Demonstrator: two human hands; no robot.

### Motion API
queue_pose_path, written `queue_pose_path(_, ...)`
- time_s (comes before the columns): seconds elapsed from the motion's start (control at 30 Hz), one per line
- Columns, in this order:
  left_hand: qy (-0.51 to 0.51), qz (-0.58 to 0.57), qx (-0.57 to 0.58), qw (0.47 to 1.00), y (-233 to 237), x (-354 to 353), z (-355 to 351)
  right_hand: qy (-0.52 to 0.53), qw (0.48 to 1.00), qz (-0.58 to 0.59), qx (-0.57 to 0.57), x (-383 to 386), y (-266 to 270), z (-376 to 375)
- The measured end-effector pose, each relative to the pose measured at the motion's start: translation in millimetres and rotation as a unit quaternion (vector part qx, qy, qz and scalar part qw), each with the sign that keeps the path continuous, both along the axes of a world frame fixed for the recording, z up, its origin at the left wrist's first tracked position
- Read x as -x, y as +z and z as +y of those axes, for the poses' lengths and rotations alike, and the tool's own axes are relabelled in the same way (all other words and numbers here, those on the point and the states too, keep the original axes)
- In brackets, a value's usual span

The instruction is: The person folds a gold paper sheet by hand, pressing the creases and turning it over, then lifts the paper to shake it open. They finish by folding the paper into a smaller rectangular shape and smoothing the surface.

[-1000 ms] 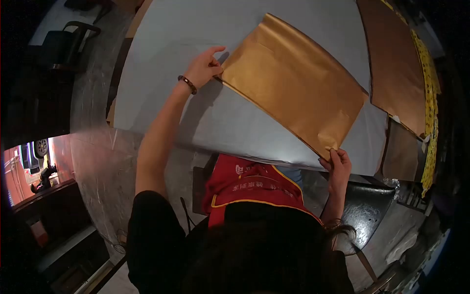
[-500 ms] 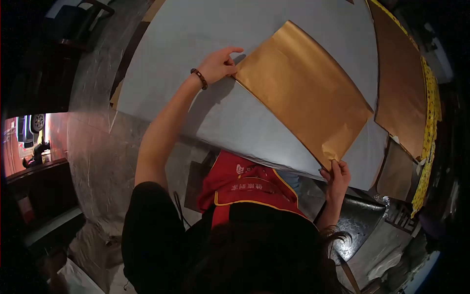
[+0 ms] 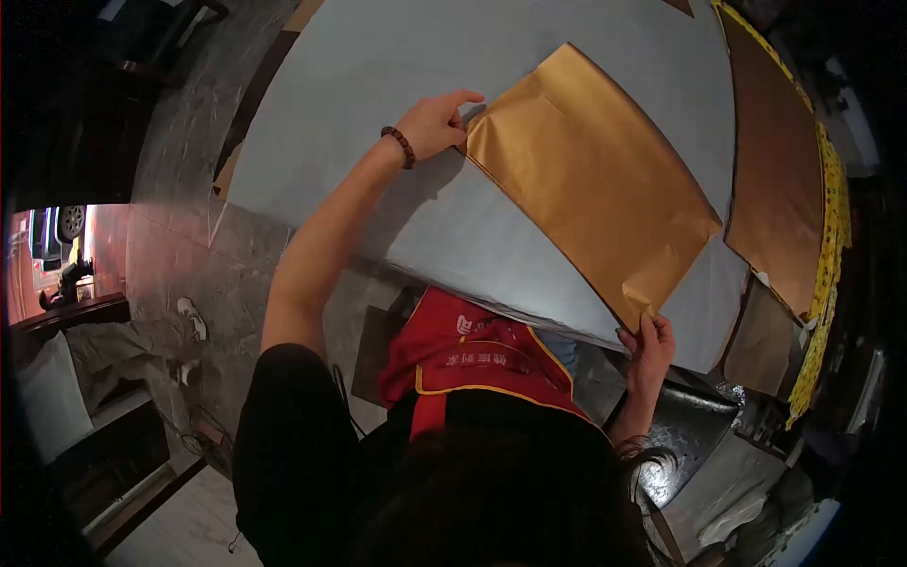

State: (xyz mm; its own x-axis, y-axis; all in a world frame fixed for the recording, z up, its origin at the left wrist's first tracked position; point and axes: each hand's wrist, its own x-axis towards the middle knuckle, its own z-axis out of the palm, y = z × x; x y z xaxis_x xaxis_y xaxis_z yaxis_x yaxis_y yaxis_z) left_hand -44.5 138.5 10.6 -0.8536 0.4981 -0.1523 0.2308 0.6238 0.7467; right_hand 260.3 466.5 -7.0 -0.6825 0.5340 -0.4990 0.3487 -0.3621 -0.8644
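A sheet of gold paper (image 3: 595, 184) lies slantwise over the grey-covered table (image 3: 359, 85), its far edge curving upward. At the sheet's left corner my left hand (image 3: 435, 125) is closed in a pinch, with the index finger stretched out and a beaded bracelet on the wrist. Small creases run through the paper near that grip. My right hand (image 3: 650, 345) pinches the near corner at the table's front edge, where the paper is wrinkled. Both corners' undersides are hidden.
Brown board (image 3: 775, 170) lies along the table's right side, beside a yellow fringed strip (image 3: 831, 255). Below the right hand is a shiny black seat (image 3: 685, 425). At the lower left, a person's trouser leg and shoe (image 3: 194, 319) show on the floor.
The sheet's left corner has shifted slightly right with my left hand, and creases show there. My right hand keeps its pinch. A person's leg has come into view at the left.
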Motion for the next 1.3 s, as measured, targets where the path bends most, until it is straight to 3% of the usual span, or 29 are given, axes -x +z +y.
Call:
queue_pose_path(0.6,-0.010,-0.034,-0.022,0.999,-2,1,1,-0.003,1.000,0.001,-0.005,-3,-5,1)
queue_pose_path(0.7,0.006,0.017,0.066,0.998,4,-7,7,-0.008,1.000,0.006,-0.002,-1,-1,-1)
queue_pose_path(0.77,0.025,0.140,0.116,0.983,3,-14,8,-0.008,1.000,0.000,-0.001,-1,-3,0)
queue_pose_path(0.8,0.024,0.140,0.116,0.983,5,-20,12,-0.008,1.000,0.000,0.000,-1,-3,1)
queue_pose_path(0.9,-0.060,0.329,0.072,0.940,2,-40,29,-0.003,1.000,0.005,0.004,-2,-4,1)
queue_pose_path(0.97,-0.169,0.346,0.020,0.923,-4,-59,44,-0.007,1.000,0.012,-0.001,-2,-6,1)
queue_pose_path(1.1,-0.243,0.327,0.109,0.907,-17,-85,55,-0.014,1.000,0.003,-0.010,-1,-5,0)
queue_pose_path(1.3,-0.217,0.335,0.087,0.913,-36,-88,52,-0.004,1.000,-0.004,-0.002,-2,-5,0)
